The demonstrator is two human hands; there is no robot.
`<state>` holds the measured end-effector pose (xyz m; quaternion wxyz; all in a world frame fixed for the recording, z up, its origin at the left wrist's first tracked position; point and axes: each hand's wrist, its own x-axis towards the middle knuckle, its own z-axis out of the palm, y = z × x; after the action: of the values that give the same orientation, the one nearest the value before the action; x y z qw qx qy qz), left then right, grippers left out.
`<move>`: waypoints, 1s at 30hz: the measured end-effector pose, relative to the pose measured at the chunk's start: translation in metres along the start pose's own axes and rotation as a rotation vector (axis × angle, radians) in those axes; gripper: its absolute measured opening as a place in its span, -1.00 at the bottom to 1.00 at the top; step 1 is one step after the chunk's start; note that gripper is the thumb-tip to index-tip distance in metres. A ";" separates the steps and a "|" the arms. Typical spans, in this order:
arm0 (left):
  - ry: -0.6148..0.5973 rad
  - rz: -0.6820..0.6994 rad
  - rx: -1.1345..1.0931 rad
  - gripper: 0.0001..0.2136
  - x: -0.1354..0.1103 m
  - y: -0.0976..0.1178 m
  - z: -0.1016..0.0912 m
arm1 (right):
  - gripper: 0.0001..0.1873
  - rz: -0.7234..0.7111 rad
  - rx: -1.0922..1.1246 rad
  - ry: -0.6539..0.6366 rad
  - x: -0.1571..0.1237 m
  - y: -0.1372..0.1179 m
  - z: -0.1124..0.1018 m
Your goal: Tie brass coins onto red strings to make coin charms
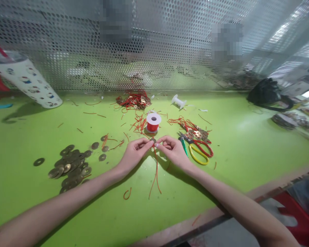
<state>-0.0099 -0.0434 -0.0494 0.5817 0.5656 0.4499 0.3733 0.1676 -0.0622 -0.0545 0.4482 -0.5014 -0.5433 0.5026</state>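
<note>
Between my two hands, over the middle of the green table, is a round brass coin with a red cord hanging from it in two loose ends. My left hand pinches the coin's left edge between thumb and finger. On the other side, my right hand is closed in a pinch at the coin and the cord. Just behind the fingers stands a spool of red cord. Scissors with red and yellow handles lie right of my right hand, beside a green-handled tool.
Loose coins are piled at left. Corded coins lie in a back heap and a right heap. An empty white spool, a patterned tumbler and a black bag stand farther off. A perforated metal screen bounds the table.
</note>
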 end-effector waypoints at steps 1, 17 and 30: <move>0.010 0.001 0.009 -0.72 0.000 0.000 0.001 | -0.60 -0.003 -0.011 0.006 -0.001 0.000 0.000; 0.024 0.073 -0.037 -0.74 0.002 -0.002 0.001 | -0.51 0.059 0.029 -0.063 0.002 0.006 -0.002; -0.092 0.138 0.072 -0.75 0.002 -0.010 0.001 | -0.63 0.000 0.108 0.017 0.002 0.006 0.003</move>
<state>-0.0091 -0.0430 -0.0596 0.5541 0.6322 0.3958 0.3698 0.1646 -0.0604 -0.0606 0.4791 -0.4806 -0.5117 0.5269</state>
